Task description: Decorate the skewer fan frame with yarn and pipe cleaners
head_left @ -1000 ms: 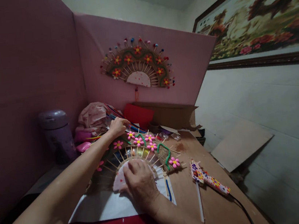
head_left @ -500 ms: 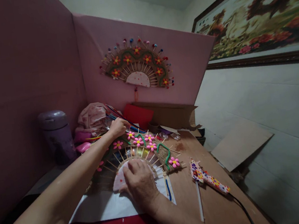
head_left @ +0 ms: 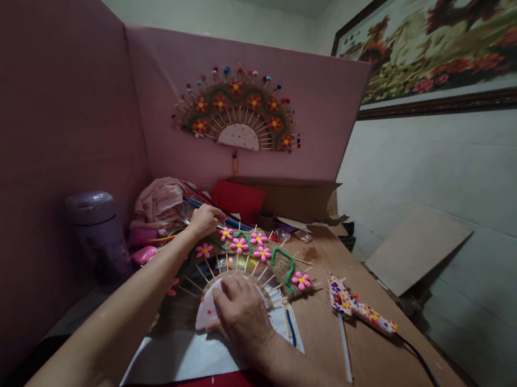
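A half-made craft fan [head_left: 248, 258] of wooden sticks, woven twine, green pipe cleaner and pink foam flowers lies on white paper on the table. My right hand [head_left: 240, 313] lies flat on its pink dotted half-disc centre, fingers spread, pressing it down. My left hand [head_left: 203, 220] reaches across to the fan's far edge, its fingers pinched together beside the bundle of coloured sticks [head_left: 216, 212]; what it pinches is too small to make out.
A glue gun [head_left: 359, 310] covered in bright patterns lies right of the fan, a white glue stick [head_left: 344, 350] beside it. A finished fan [head_left: 238, 113] hangs on the pink partition. A purple flask [head_left: 99, 233], crumpled cloth [head_left: 159, 203], red pouch [head_left: 239, 199] and cardboard box [head_left: 302, 200] stand behind.
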{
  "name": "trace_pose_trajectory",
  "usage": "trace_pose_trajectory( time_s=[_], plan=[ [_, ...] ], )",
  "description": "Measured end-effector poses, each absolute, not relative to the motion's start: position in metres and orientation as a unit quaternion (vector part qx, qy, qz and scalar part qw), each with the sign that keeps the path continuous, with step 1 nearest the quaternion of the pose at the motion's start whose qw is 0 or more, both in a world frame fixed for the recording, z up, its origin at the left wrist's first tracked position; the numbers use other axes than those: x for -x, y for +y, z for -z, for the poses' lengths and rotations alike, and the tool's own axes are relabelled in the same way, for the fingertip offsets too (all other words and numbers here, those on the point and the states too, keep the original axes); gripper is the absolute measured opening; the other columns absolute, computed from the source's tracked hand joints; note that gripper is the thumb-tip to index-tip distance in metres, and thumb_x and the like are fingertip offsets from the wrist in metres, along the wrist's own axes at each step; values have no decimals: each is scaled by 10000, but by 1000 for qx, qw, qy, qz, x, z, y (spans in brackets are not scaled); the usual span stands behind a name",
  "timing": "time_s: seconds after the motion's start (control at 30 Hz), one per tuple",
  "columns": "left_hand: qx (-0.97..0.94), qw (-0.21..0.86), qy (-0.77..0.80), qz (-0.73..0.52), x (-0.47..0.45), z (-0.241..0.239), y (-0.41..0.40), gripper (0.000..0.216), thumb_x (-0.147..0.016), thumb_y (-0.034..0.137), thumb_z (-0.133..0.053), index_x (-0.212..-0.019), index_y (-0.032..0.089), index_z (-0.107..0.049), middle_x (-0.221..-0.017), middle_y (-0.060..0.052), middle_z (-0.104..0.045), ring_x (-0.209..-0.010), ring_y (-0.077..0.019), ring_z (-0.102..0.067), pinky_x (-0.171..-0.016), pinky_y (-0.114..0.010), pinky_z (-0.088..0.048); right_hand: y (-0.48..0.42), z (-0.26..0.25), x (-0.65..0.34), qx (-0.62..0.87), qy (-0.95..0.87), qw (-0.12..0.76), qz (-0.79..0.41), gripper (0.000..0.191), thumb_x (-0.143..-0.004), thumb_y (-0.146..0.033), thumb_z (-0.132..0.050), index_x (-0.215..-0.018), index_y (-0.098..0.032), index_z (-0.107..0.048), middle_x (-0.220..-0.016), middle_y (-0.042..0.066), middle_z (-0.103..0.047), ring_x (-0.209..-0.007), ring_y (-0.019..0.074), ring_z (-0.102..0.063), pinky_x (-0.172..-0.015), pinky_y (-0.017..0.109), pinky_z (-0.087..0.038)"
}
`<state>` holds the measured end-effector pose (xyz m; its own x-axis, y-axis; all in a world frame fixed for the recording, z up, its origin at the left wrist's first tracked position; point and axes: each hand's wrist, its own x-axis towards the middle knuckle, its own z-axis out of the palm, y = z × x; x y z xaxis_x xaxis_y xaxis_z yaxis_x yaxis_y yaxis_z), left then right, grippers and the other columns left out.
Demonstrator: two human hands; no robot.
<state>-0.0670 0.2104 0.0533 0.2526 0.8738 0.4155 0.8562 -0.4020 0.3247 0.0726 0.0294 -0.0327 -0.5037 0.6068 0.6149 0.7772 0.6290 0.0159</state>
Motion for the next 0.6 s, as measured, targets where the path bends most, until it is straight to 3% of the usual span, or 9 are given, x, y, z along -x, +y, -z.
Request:
trace_pose_trajectory(
  time_s=[0.6],
  plan=[
    [-788, 32, 546, -281, 66, -54, 210, 385, -615, 86, -457, -819, 222, -753, -878, -11, -730, -895, -193, -628, -783, -247, -438, 30, 33, -72, 406, -852, 289, 160, 453, -711, -523, -643, -981, -166, -572, -993, 106, -566, -903, 265, -497, -775, 392, -413]
  ],
)
